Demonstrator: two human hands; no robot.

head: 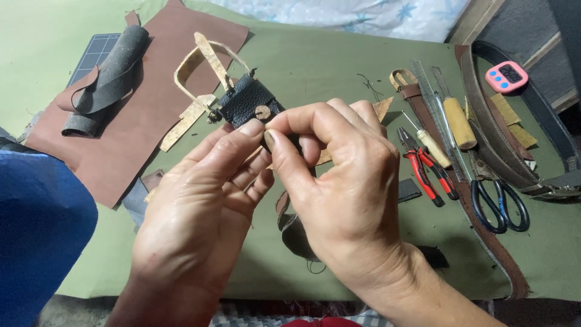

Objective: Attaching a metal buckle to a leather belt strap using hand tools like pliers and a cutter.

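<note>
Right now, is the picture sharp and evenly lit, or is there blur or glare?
Head view: soft, even light, no glare; both hands and the small black leather pouch are sharp; faint shadows fall under the hands on the green mat; the blue cloth at left looks blurred.

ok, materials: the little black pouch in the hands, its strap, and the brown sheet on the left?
Small black pouch, pinched by left hand and right hand: looks like leather, pebbled grain, slight sheen. Tan strap: speckled, matte, probably cork fabric, though pale leather is possible. Brown sheet: likely leather, smooth, matte, uneven cut edge.
</note>
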